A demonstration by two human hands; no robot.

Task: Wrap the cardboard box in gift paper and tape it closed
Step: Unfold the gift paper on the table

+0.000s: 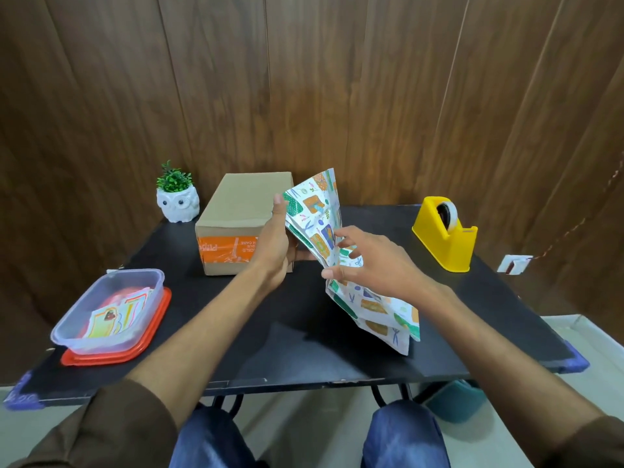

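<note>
while left hand grips it, gift paper droops.

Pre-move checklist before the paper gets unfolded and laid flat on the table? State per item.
1. Paper held: left hand grips the folded paper above the table. Ok.
2. Right hand at the folds: fingers spread, touching the paper. Ok.
3. Paper opened out: in several folds. Not ok.
4. Room to lay it: bare table in front of the box; whether the full sheet fits, cannot tell.
5. Box ready: closed, unwrapped, standing behind the hands. Ok.
6. Tape dispenser on the table to the right, roll loaded. Ok.
</note>
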